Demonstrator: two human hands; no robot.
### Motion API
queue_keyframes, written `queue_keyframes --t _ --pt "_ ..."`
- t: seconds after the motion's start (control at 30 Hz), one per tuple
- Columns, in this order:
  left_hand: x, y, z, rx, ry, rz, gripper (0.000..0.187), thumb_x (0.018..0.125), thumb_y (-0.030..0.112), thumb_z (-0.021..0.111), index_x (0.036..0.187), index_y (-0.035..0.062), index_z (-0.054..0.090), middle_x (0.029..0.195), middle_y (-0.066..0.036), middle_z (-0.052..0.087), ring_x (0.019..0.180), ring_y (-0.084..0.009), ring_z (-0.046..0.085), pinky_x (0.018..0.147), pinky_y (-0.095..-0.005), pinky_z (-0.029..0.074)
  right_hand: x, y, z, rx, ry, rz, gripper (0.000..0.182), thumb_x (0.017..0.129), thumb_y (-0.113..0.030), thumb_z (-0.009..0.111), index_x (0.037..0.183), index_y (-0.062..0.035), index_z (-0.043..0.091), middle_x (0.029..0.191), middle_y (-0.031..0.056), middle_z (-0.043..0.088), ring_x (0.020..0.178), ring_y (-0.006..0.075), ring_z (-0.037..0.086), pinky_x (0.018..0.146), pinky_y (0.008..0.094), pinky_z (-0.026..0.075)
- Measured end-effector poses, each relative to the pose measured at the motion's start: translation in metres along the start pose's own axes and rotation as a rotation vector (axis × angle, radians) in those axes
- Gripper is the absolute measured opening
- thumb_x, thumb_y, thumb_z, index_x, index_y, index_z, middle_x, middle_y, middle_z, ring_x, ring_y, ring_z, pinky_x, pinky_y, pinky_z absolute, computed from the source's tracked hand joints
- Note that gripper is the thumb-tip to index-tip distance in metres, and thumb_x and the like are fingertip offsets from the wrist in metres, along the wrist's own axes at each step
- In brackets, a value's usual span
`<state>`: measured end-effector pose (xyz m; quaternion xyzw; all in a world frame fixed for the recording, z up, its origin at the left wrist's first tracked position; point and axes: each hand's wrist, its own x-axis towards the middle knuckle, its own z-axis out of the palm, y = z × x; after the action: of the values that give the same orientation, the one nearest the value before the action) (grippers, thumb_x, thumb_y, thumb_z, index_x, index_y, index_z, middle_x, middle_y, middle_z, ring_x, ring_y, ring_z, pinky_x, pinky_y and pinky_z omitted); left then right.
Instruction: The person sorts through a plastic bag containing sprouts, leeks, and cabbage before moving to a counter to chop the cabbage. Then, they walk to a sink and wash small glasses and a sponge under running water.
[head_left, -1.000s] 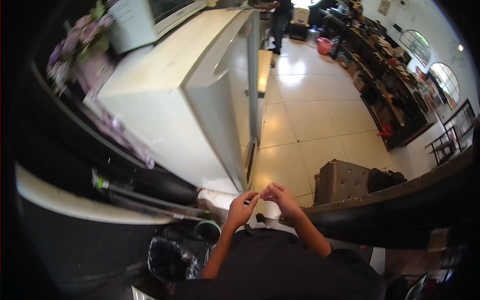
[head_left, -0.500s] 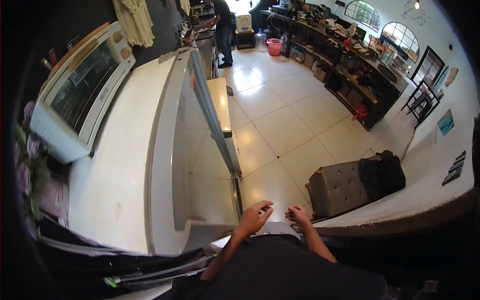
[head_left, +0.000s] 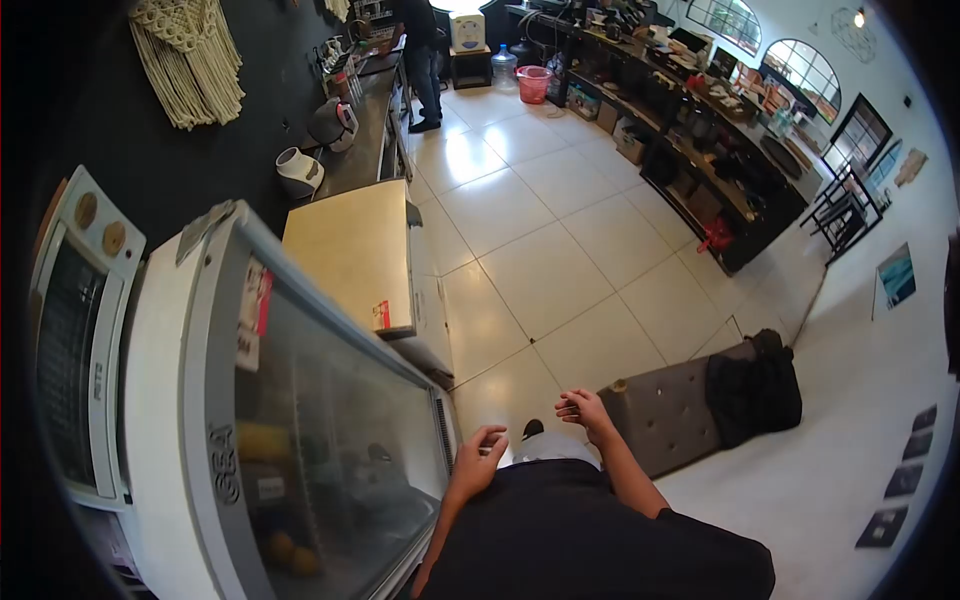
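Now I see my left hand (head_left: 478,462) loosely curled and empty, just beside the glass-front display freezer (head_left: 300,430); my right hand (head_left: 585,410) is half-closed, empty, near the grey ottoman (head_left: 665,410). Freezer's long axis runs near-to-far; "GEA" marks its frame.

Daylight pours in from the arched windows (head_left: 800,65) far ahead on my right and from a bright opening at the very top, and the pale floor tiles (head_left: 560,250) throw it back in soft white patches. The black wall (head_left: 150,170) on my left stays dim. The glass front of the display fridge (head_left: 330,440) carries a milky glare, so what sits inside looks hazy. My view bulges like a fisheye: straight edges bow, and the corners fall away into black. My left hand (head_left: 478,462) and right hand (head_left: 588,412) are evenly lit and slightly soft.
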<state>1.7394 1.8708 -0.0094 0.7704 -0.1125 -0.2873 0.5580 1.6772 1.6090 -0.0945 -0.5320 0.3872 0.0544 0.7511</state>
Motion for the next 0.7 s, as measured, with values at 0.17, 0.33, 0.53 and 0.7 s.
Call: queue_keyframes --t 0.17,0.33,0.53,0.7 --pt "0.098 0.067 0.027 0.01 -0.121 0.179 0.033 0.09 0.025 0.062 0.116 0.0032 0.06 0.096 -0.012 0.068 0.085 -0.0187 0.065 0.076 -0.0306 0.051 0.03 -0.047 -0.071 -0.044 0.115 -0.089 0.02 0.093 -0.023 0.056 0.1 -0.0042 0.059 0.082 0.0072 0.066 0.072 0.0152 0.064 0.064 0.0278 0.052" --pt "0.186 0.103 0.038 -0.014 -0.247 0.114 0.036 0.091 0.026 0.061 0.121 0.0056 0.059 0.103 -0.01 0.067 0.093 -0.0173 0.063 0.083 -0.031 0.049 0.026 0.104 -0.179 -0.366 0.477 -0.087 0.016 0.087 -0.017 0.056 0.093 -0.0034 0.063 0.089 0.0078 0.065 0.081 0.0163 0.061 0.078 0.0314 0.05" --pt "0.306 0.12 0.052 -0.015 -0.319 0.112 0.036 0.093 0.03 0.058 0.12 0.0055 0.057 0.103 -0.012 0.066 0.093 -0.0183 0.062 0.082 -0.0324 0.049 0.173 0.05 -0.239 -0.717 0.281 -0.428 0.021 0.091 -0.022 0.049 0.094 -0.0049 0.06 0.086 0.0079 0.062 0.082 0.0164 0.061 0.072 0.0317 0.049" --pt "0.425 0.142 0.05 -0.065 -0.409 0.088 0.037 0.093 0.03 0.059 0.119 0.004 0.057 0.103 -0.012 0.066 0.092 -0.0198 0.062 0.081 -0.0333 0.05 0.225 0.004 -0.223 -0.549 0.363 -0.175 0.021 0.092 -0.024 0.048 0.092 -0.0063 0.058 0.084 0.0068 0.06 0.08 0.0158 0.059 0.068 0.032 0.049"
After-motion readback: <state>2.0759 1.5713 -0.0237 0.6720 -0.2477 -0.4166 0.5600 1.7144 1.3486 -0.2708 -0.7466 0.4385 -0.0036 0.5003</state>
